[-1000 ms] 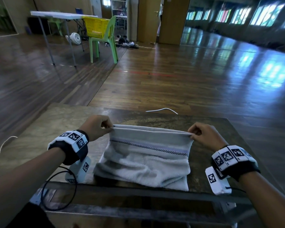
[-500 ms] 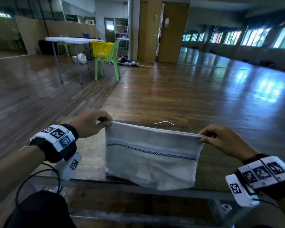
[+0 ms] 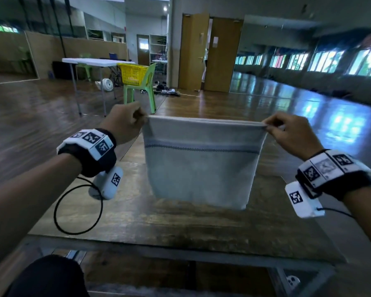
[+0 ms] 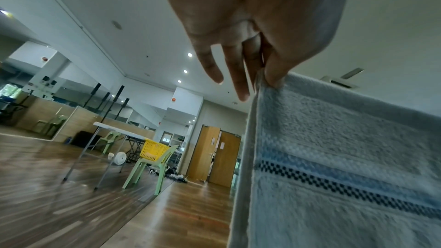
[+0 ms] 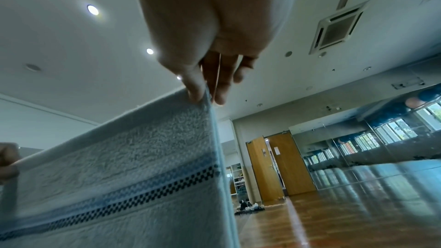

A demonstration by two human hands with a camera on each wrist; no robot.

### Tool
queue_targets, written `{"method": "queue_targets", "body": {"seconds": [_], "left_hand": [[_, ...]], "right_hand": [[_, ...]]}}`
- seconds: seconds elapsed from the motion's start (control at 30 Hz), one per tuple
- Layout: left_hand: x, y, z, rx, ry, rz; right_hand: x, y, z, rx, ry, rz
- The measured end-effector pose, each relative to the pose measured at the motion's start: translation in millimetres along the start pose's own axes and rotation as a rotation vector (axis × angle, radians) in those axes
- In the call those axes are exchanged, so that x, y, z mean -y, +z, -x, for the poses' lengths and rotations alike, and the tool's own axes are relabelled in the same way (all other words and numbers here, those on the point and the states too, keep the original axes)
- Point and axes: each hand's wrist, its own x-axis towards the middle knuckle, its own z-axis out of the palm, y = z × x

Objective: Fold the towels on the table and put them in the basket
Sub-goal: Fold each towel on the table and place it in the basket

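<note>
A pale grey towel (image 3: 201,168) with a dark checkered stripe hangs folded double, clear above the wooden table (image 3: 159,228). My left hand (image 3: 126,123) pinches its top left corner and my right hand (image 3: 287,133) pinches the top right corner, keeping the top edge taut and level. In the left wrist view the thumb and fingers (image 4: 274,74) nip the towel (image 4: 346,176) at its corner. The right wrist view shows the same pinch by the right hand (image 5: 198,90) on the towel (image 5: 119,176). A yellow basket (image 3: 133,73) sits on a green chair far across the room.
The green chair (image 3: 141,93) with the basket stands beside a white folding table (image 3: 94,62) and a small fan (image 3: 107,84) on the floor. Brown double doors (image 3: 210,54) are behind. The near table edge has a metal frame (image 3: 180,251). Wide wooden floor surrounds the table.
Both hands have lifted the towel up off the table; a second ago its lower part lay bunched on the tabletop, and it now hangs free. The head view has tilted upward.
</note>
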Motion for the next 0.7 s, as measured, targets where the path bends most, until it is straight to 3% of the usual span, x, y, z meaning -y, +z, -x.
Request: {"method": "queue_targets", "body": {"seconds": [0.1,0.17,0.33,0.47,0.53,0.6,0.7], "left_hand": [[-2,-3,8,-0.054,0.07,-0.027],[3,2,23,0.046,0.07,-0.007],[17,31,82,0.786,-0.001,-0.108],[37,66,118,1.112,-0.117,-0.012],[47,76,121,1.176,-0.187,0.073],[57,86,119,1.139,-0.235,0.14],[72,105,113,1.055,-0.249,0.069]], "right_hand": [[2,-9,4,-0.024,-0.029,0.009],[-5,-6,19,0.159,0.002,-0.005],[-40,32,86,0.707,0.059,0.014],[-49,67,128,1.024,0.14,-0.022],[-54,81,136,1.044,0.196,-0.106],[-62,95,135,1.014,0.236,-0.151],[-74,121,130,0.96,0.274,-0.177]]}}
